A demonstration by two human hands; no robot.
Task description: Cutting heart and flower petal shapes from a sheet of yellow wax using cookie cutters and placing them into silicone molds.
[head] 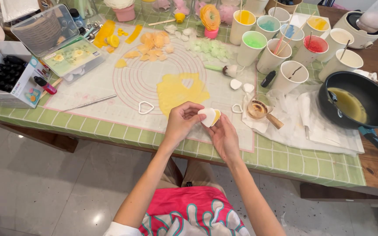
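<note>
Both of my hands meet at the table's front edge. My left hand (182, 122) pinches a small white heart-shaped piece (207, 116) from the left. My right hand (225, 135) supports it from below, with a thin yellow wax petal (216, 116) pressed against the white piece. Just beyond my hands lies a flat yellow wax sheet (178, 91) with cut-out gaps on the white silicone mat (110, 87). Two heart-shaped cutters, one (145, 107) to the left and one (237, 108) to the right, rest on the mat.
Paper cups of coloured wax (254, 47) stand at the back right. A black pan (357, 105) of yellow liquid sits at right on paper towels. A metal tool (90, 103), a box of small bottles (7, 78), plastic boxes (38, 28) and cut petals (154, 46) lie around.
</note>
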